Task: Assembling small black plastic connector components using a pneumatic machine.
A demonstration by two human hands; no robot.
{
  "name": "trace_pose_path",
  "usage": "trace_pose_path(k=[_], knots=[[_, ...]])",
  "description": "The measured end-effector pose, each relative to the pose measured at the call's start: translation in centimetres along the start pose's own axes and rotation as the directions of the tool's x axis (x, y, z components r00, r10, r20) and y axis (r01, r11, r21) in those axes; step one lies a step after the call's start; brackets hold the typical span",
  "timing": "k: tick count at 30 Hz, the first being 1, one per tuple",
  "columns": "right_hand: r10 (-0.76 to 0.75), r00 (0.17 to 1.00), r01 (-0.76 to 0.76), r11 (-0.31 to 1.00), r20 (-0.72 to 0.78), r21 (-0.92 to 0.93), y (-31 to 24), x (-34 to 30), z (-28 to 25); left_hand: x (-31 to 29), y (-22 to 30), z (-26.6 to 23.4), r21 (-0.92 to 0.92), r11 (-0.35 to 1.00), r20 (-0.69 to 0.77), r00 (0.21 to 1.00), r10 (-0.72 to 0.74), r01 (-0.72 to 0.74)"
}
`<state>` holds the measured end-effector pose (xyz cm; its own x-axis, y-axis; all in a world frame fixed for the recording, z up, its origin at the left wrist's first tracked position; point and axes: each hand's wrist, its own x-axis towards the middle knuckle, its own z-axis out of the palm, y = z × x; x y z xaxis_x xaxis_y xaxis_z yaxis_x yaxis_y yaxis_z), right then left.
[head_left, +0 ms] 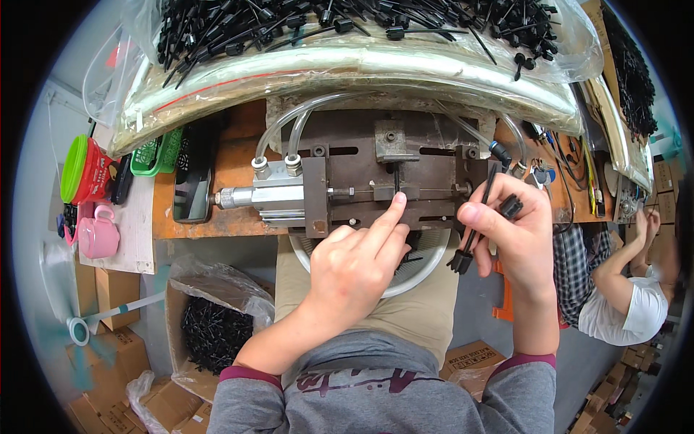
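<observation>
Cluttered workbench (217, 217), with a metal fixture (390, 184) at its front edge and a bag of black ties (347, 29) along the back. Your left hand (354, 267) points one finger, nothing held, pressing a black tie (397, 177) into the fixture's centre slot. Your right hand (517, 231) pinches a few spare ties (477, 217) at the fixture's right end. Seat it straight, and keep that fingertip clear of the air cylinder (271, 194).
</observation>
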<state>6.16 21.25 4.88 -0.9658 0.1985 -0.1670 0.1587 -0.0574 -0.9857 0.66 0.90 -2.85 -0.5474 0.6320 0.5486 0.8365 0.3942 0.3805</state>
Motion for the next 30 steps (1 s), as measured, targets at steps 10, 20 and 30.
trace_pose_path(k=[10,20,30], knots=[[0.054,0.994,-0.057,0.998,0.097,0.020,0.5,0.2,1.5,-0.4,1.6,-3.0,-0.341,0.938,-0.049,0.997,0.052,-0.065],[-0.360,0.933,0.353,0.926,0.030,0.132,1.0,-0.3,-0.2,-0.3,0.5,-0.2,0.063,0.998,0.074,0.997,0.014,-0.019],[-0.410,0.912,0.410,0.909,-0.013,0.076,1.4,-2.7,-0.1,0.9,0.1,-1.2,0.079,0.995,0.146,0.988,0.045,-0.057]])
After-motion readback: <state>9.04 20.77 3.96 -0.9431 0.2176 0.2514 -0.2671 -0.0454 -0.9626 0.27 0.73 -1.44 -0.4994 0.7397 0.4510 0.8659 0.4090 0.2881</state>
